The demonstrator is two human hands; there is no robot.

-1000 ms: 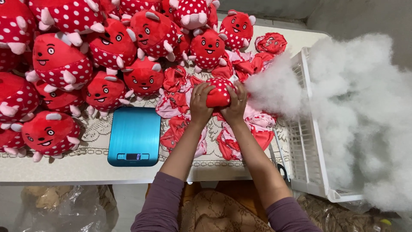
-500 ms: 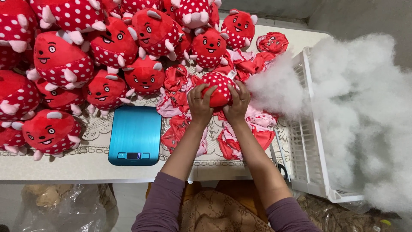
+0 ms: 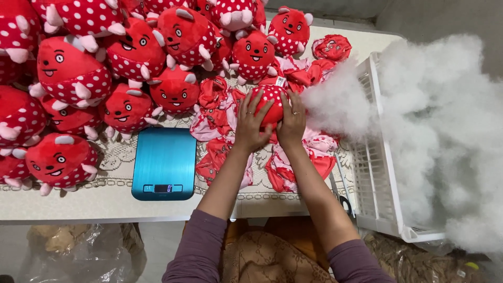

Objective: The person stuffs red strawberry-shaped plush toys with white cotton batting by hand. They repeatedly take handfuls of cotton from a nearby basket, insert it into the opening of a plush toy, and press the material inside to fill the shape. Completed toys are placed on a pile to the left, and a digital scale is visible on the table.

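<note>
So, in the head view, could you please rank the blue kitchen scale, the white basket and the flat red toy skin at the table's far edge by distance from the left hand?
1. Blue kitchen scale, just left of the left hand.
2. Flat red toy skin, beyond and to the right.
3. White basket, far right.

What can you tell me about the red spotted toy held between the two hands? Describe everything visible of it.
The toy is a round, plump plush ball of red fabric with small white dots. A small white tag sticks up at its top edge. No face shows from this side. It sits above a heap of flat, unfilled red and pink toy skins on the table. The left hand cups its left side with fingers spread, and the right hand presses its right side. White stuffing lies just to its right.
</note>
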